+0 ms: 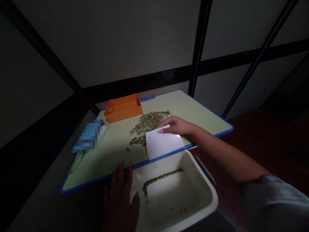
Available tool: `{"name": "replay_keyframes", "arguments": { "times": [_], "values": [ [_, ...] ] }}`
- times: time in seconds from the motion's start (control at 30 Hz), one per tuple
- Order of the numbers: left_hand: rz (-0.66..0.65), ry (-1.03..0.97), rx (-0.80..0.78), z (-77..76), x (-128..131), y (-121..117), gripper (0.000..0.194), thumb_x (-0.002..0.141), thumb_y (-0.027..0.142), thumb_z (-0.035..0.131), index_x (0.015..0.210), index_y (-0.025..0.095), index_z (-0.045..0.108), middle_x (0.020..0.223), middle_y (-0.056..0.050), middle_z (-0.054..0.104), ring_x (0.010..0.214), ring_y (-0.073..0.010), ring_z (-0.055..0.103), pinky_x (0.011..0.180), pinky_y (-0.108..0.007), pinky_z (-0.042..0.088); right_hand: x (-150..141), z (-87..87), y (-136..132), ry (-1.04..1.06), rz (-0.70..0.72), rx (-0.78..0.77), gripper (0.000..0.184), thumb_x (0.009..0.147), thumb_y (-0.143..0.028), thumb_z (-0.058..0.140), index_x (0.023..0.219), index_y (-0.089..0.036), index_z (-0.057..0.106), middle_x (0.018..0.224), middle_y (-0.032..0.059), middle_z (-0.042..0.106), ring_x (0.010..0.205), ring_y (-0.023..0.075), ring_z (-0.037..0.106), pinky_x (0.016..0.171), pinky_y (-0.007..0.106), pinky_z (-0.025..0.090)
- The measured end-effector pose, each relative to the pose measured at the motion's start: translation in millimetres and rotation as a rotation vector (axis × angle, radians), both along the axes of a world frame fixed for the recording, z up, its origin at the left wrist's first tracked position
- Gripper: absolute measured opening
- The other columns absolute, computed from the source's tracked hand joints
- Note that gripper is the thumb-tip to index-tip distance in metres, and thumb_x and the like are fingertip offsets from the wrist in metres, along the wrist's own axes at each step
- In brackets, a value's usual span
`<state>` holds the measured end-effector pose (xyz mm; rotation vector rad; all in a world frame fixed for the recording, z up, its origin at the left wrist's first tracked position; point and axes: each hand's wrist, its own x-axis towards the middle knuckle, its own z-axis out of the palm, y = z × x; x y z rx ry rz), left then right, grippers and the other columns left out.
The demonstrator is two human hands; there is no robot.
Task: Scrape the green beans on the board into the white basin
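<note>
My right hand (175, 126) grips the top edge of a white plastic scraper (163, 145) that stands on a pale green board (113, 151) with a blue rim. A scatter of small green beans (145, 124) lies on the board just left of the scraper. My left hand (120, 196) rests with fingers closed over the left rim of a white tray (207, 183), which sits below the board's near edge. A short line of green beans (159, 178) lies inside the tray.
An orange plastic box (124, 108) stands at the board's far left corner. A blurred blue object (87, 136) lies at the board's left edge. Dark framed wall panels rise behind. A dark reddish surface lies to the right.
</note>
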<state>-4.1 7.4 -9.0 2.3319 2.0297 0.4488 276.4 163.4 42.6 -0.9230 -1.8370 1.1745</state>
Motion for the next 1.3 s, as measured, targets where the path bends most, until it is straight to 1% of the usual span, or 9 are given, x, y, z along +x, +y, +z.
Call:
{"name": "replay_keyframes", "arguments": {
  "times": [0.1,0.2,0.27,0.37,0.6,0.83,1.07,1.2,1.3],
  "values": [
    [-0.007,0.010,0.017,-1.2,-1,0,0.058,0.089,0.024,0.028,0.143,0.034,0.010,0.157,-0.006,0.013,0.144,-0.0229,0.010,0.109,-0.058,0.024,1,2.5,-1,0.047,-0.039,-0.010,0.033,0.066,-0.032,0.073,0.093,-0.013,0.074,0.086,0.0078,0.073,0.069,0.0126,0.061,0.061,0.024,0.046],
    [-0.006,0.032,0.014,-2.7,-2,0,0.059,0.088,0.024,0.029,0.143,0.035,0.007,0.157,-0.006,0.012,0.144,-0.0234,0.010,0.109,-0.058,0.025,4,4.2,-1,0.124,-0.158,0.005,0.036,0.067,-0.036,0.072,0.093,-0.011,0.073,0.082,0.0078,0.072,0.063,0.0119,0.059,0.056,0.024,0.044],
    [-0.005,0.042,0.005,-3.1,-2,0,0.060,0.088,0.023,0.028,0.143,0.035,0.007,0.157,-0.006,0.012,0.144,-0.0235,0.010,0.108,-0.058,0.025,6,4.6,-2,0.146,-0.227,0.015,0.037,0.067,-0.038,0.071,0.092,-0.011,0.073,0.080,0.0077,0.071,0.061,0.0119,0.058,0.055,0.024,0.043],
    [-0.008,0.044,-0.011,-2.1,-2,0,0.060,0.088,0.022,0.028,0.143,0.033,0.008,0.157,-0.007,0.011,0.145,-0.0241,0.009,0.108,-0.059,0.026,8,4.4,-2,0.139,-0.269,0.010,0.036,0.066,-0.037,0.072,0.091,-0.010,0.074,0.078,0.0080,0.071,0.061,0.0121,0.058,0.055,0.024,0.043],
    [0.020,0.016,-0.014,1.0,3,-1,0.057,0.087,0.020,0.028,0.142,0.030,0.017,0.157,-0.007,0.013,0.144,-0.0231,0.010,0.108,-0.058,0.025,6,3.2,-4,0.084,-0.214,-0.013,0.036,0.068,-0.036,0.071,0.093,-0.010,0.073,0.079,0.0081,0.071,0.060,0.0116,0.058,0.055,0.025,0.044],
    [0.009,0.008,-0.024,1.8,3,0,0.057,0.087,0.022,0.028,0.142,0.029,0.018,0.157,-0.008,0.012,0.144,-0.0245,0.010,0.108,-0.060,0.025,6,2.4,-2,0.023,-0.141,-0.001,0.036,0.070,-0.036,0.069,0.094,-0.010,0.072,0.080,0.0079,0.071,0.060,0.0115,0.058,0.054,0.024,0.044],
    [0.016,-0.001,-0.033,3.2,3,1,0.060,0.086,0.023,0.032,0.143,0.032,0.014,0.157,-0.007,0.014,0.144,-0.0250,0.010,0.108,-0.060,0.025,11,-1.6,3,-0.008,-0.203,0.048,0.033,0.069,-0.034,0.069,0.092,-0.011,0.073,0.080,0.0078,0.072,0.062,0.0124,0.059,0.055,0.024,0.045],
    [-0.007,0.005,-0.029,-0.9,-1,2,0.058,0.087,0.027,0.031,0.143,0.031,0.016,0.157,-0.008,0.012,0.144,-0.0248,0.009,0.108,-0.060,0.025,13,-2.3,4,-0.019,-0.245,0.070,0.031,0.069,-0.033,0.068,0.091,-0.011,0.073,0.079,0.0083,0.071,0.063,0.0132,0.059,0.056,0.026,0.045],
    [-0.006,0.005,-0.019,-2.2,-1,3,0.057,0.087,0.026,0.030,0.143,0.030,0.017,0.157,-0.008,0.012,0.144,-0.0248,0.010,0.108,-0.060,0.025,13,-2.1,5,-0.027,-0.258,0.075,0.031,0.069,-0.033,0.067,0.090,-0.011,0.073,0.079,0.0086,0.071,0.062,0.0130,0.058,0.056,0.026,0.045]
  ]
}}
